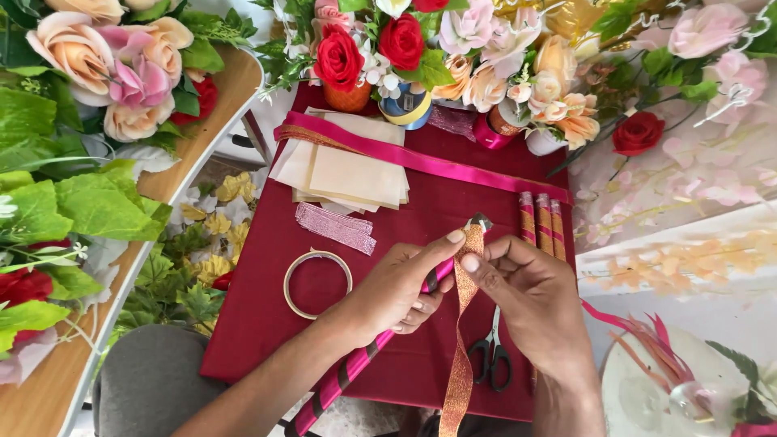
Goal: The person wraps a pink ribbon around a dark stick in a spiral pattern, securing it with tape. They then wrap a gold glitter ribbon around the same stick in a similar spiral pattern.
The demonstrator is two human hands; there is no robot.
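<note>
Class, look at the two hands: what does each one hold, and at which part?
The left hand grips a pink striped stick near its upper end. The right hand pinches a glittery orange ribbon at its top, against the stick's tip.

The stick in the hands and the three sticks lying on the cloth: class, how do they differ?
The held stick is pink with dark bands; the three lying sticks are fully covered in glittery stripes. The held stick slants between left hand and right hand; the three lie side by side on the maroon cloth. All are slender rods.
</note>
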